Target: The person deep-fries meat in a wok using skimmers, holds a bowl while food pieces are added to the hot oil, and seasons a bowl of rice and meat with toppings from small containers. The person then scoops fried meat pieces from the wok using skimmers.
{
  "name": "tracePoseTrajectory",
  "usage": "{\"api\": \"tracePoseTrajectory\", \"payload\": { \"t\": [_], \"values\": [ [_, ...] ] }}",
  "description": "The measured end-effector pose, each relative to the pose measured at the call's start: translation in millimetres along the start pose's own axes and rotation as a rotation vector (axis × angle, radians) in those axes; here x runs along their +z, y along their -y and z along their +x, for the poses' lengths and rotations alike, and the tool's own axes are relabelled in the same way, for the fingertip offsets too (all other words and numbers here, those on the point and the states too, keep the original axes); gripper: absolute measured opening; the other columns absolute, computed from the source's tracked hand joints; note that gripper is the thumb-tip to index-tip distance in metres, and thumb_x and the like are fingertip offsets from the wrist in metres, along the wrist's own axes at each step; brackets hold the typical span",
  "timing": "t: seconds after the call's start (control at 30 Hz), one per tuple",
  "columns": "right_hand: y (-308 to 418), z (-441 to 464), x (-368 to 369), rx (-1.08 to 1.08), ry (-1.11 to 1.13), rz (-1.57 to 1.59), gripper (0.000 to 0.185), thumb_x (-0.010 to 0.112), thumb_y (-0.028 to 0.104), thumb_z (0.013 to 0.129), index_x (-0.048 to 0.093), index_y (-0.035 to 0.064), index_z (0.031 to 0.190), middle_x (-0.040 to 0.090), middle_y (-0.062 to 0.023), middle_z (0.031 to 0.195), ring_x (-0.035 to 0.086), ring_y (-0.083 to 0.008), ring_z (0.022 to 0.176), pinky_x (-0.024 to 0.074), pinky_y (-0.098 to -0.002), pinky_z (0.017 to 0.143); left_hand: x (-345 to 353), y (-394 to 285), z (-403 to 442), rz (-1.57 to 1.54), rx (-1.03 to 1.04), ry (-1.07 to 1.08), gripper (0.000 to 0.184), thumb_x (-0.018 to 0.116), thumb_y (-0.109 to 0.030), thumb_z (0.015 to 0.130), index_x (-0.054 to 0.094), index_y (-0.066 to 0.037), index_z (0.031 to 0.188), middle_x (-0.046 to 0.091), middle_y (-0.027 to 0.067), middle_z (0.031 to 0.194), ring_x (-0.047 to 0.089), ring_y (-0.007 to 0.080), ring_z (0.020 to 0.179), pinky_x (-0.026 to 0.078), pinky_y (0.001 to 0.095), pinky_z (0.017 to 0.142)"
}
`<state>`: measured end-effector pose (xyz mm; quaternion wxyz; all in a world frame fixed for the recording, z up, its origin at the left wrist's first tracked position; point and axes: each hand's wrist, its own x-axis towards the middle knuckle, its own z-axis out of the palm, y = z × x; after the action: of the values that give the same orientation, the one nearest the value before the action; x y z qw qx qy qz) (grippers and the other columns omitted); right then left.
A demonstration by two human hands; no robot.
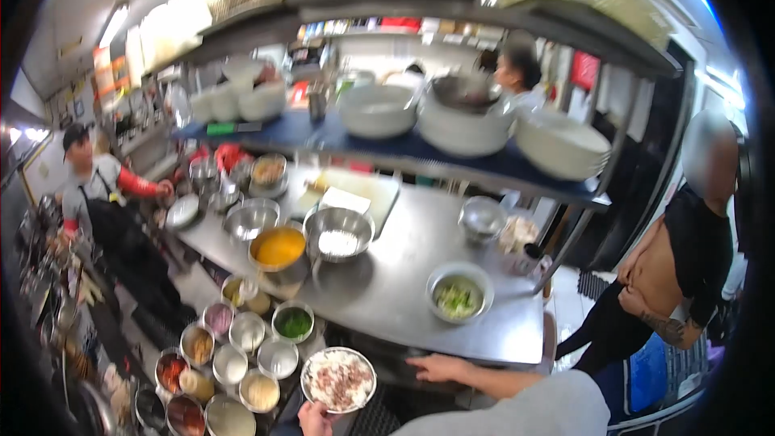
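My left hand [316, 419] grips the near rim of a bowl [374, 391] at the bottom centre. The bowl holds white food, perhaps rice, topped with reddish-brown pieces [339, 379]. To the right of it, my right hand [440, 368] reaches along the front edge of the steel table [404, 299], fingers stretched out and nothing in them. A bowl of chopped green vegetables [458, 295] stands on the table beyond that hand. Close to the held bowl, on its left, is a round container of chopped greens [293, 322].
Several ingredient containers [231, 363] crowd the lower left. A bowl of orange liquid [278, 247] and a steel bowl [339, 230] stand on the table. Overhead, a shelf [315, 133] carries stacked white bowls [561, 141]. Co-workers stand left [105, 210] and right [694, 226].
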<state>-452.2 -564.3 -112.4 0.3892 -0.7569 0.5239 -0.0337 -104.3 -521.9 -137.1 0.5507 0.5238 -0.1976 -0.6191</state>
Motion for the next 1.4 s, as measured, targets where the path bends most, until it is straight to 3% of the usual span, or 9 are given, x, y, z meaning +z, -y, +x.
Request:
{"api": "tracePoseTrajectory", "payload": {
  "t": [0.13,0.2,0.43,0.6,0.77,0.93,1.17,1.3,1.4],
  "values": [
    [-25,-28,-8,0.1,-0.087,0.062,0.052,0.061,0.027,0.087,0.047,0.0084,0.134,0.065,-0.0168,0.11,0.062,-0.0324,0.1,0.0481,-0.0402,0.086,73,-5,37,-0.077,-0.057,0.229,0.038,0.051,-0.007,0.083,0.052,0.004,0.119,0.058,0.0197,0.112,0.06,0.0334,0.1,0.056,0.0488,0.077],
    [-21,-40,-22,0.093,-0.101,0.113,0.051,0.061,0.028,0.087,0.049,0.0079,0.132,0.065,-0.0159,0.111,0.062,-0.03,0.1,0.0478,-0.0387,0.087,114,-7,57,-0.182,-0.09,0.297,0.029,0.048,0.002,0.074,0.054,0.007,0.102,0.062,0.0153,0.094,0.065,0.0272,0.081,0.059,0.0485,0.069],
    [9,-77,-85,-0.075,-0.298,0.284,0.045,0.059,0.023,0.091,0.049,0.0051,0.131,0.068,-0.0092,0.106,0.063,-0.0169,0.093,0.0489,-0.0299,0.082,200,13,116,-0.062,-0.041,0.236,0.025,0.048,0.0,0.081,0.052,0.007,0.105,0.059,0.0154,0.095,0.064,0.0301,0.086,0.06,0.0479,0.071],
    [13,-53,-124,-0.188,-0.192,0.654,0.053,0.06,0.02,0.091,0.042,0.008,0.139,0.068,-0.0066,0.101,0.062,-0.0109,0.086,0.0481,-0.0235,0.071,224,28,135,-0.112,-0.042,0.149,0.026,0.049,-0.001,0.083,0.05,0.009,0.107,0.058,0.0162,0.102,0.063,0.0305,0.091,0.059,0.0463,0.077],
    [136,11,-192,-0.635,-0.062,0.7,0.076,0.057,0.007,0.091,0.011,0.0129,0.151,0.064,-0.0123,0.107,0.061,-0.0157,0.091,0.0481,-0.0285,0.081,224,41,137,-0.169,0.004,0.434,0.03,0.056,-0.008,0.087,0.05,0.001,0.115,0.056,0.0088,0.104,0.056,0.0235,0.106,0.052,0.0387,0.086],
    [249,5,-242,-1.243,-0.093,1.013,0.075,0.055,0.003,0.09,0.009,0.0089,0.15,0.064,-0.017,0.111,0.063,-0.0136,0.086,0.0487,-0.0254,0.076,197,35,64,0.05,-0.081,0.407,0.027,0.058,-0.011,0.089,0.051,-0.003,0.114,0.055,0.0048,0.103,0.058,0.0168,0.087,0.052,0.0314,0.082],
    [290,-31,-211,-1.588,0.352,1.006,0.042,0.061,-0.001,0.083,0.058,0.0026,0.124,0.07,-0.0122,0.085,0.066,-0.0175,0.074,0.0511,-0.0275,0.072,207,14,-38,-0.464,-0.28,0.442,0.045,0.044,-0.041,0.097,0.051,-0.003,0.12,0.061,0.0119,0.107,0.061,0.0203,0.097,0.05,0.0376,0.083],
    [326,-57,-185,-1.679,0.353,0.962,0.042,0.067,-0.001,0.078,0.06,0.0024,0.119,0.068,-0.012,0.081,0.066,-0.0248,0.074,0.052,-0.0342,0.067,197,36,-28,-0.723,-0.412,0.971,0.056,0.039,-0.05,0.096,0.051,0.0,0.116,0.062,0.016,0.103,0.061,0.0236,0.095,0.049,0.0378,0.082],
    [342,-70,-158,-1.798,0.551,0.953,0.036,0.062,0.005,0.084,0.058,0.0024,0.119,0.065,-0.0109,0.077,0.063,-0.029,0.071,0.0476,-0.0404,0.063,179,42,-39,-0.683,-0.404,0.932,0.067,0.036,-0.06,0.092,0.052,0.002,0.113,0.061,0.0186,0.098,0.061,0.0266,0.09,0.048,0.0379,0.08]
  ]
}}
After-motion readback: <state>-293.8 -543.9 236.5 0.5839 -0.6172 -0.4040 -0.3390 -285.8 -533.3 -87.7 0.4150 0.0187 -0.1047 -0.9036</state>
